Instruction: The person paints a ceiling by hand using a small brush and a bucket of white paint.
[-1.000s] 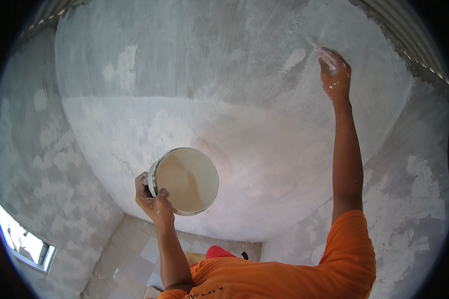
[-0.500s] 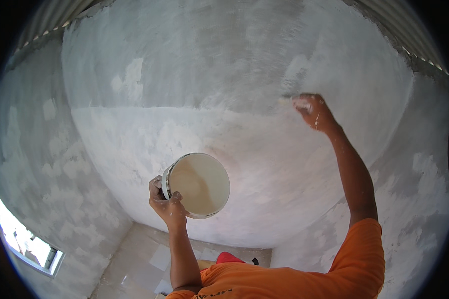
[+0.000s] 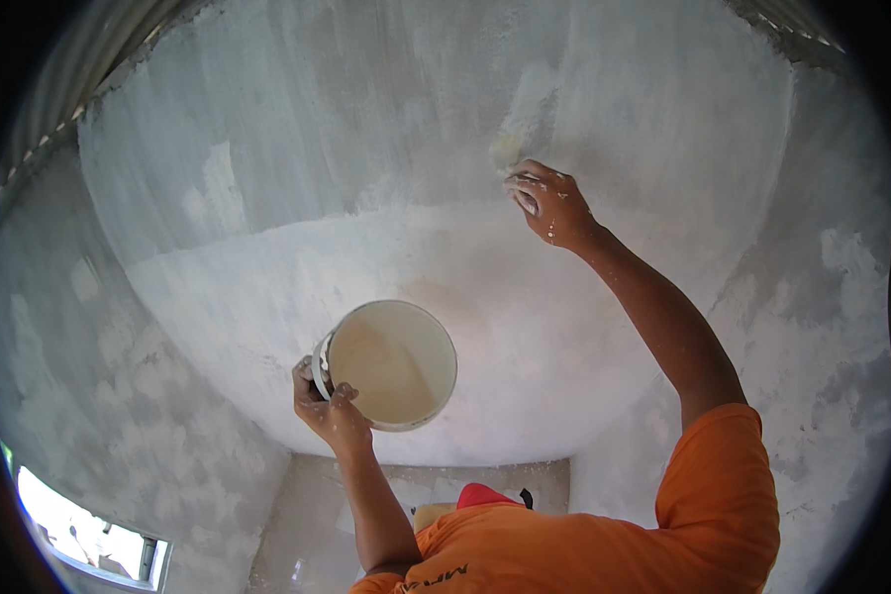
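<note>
My left hand [image 3: 335, 411] is closed on the left side of a round white bucket [image 3: 449, 371], with the thumb over its rim. Pale cream paint [image 3: 386, 371] lies inside the bucket, whose mouth faces up toward me. My right hand [image 3: 552, 203], spotted with white, is raised to the wall and closed round a paintbrush. The brush's pale yellowish bristles [image 3: 506, 149] touch the grey upper part of the wall [image 3: 406, 119]; its handle is mostly hidden by the fingers. A whitish streak runs up from the bristles.
Below a slanting edge the wall has a lighter coat [image 3: 267, 287]. Patchy grey side walls stand left and right. A window [image 3: 89, 530] opens at lower left, and corrugated roofing [image 3: 64, 74] shows at upper left. Beneath me lie the floor [image 3: 302, 505] and a red object [image 3: 483, 493].
My right hand and the brush have shifted left across the wall and slightly up. The bucket stays almost where it was in my left hand. The whole view has turned a little.
</note>
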`<state>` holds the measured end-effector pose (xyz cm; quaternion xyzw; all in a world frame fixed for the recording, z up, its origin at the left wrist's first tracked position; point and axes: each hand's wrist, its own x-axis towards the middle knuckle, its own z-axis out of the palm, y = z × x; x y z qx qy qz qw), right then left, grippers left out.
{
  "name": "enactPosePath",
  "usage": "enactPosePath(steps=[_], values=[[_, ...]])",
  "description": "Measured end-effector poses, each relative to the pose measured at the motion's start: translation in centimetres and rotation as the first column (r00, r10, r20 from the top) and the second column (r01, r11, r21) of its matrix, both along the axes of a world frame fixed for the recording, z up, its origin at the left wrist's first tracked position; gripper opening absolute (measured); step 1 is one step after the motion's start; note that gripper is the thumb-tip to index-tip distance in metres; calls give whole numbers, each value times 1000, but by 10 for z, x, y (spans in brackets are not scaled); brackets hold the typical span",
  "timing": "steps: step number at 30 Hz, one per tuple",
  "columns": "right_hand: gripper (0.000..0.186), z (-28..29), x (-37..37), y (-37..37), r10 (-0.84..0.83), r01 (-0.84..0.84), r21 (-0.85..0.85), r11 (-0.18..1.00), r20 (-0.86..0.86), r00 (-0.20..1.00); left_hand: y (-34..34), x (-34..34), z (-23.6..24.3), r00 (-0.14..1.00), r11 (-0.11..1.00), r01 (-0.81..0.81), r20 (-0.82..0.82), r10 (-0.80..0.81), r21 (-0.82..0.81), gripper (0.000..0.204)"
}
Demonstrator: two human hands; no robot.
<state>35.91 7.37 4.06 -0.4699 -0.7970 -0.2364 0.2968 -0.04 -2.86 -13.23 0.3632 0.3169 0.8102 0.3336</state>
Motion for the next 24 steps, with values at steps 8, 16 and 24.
enactPosePath(steps=[8,16,24], values=[[40,68,25,-9,-312,315,85,945,-47,949,6,-6,-12,999,995,-35,-7,36,92,43],[23,97,57,-10,-41,101,597,796,-113,993,-5,-1,5,999,999,-36,6,36,15,27],[26,36,7,-45,-61,33,-332,943,-74,995,0,0,2,1000,1000,4,25,-4,-1,28]])
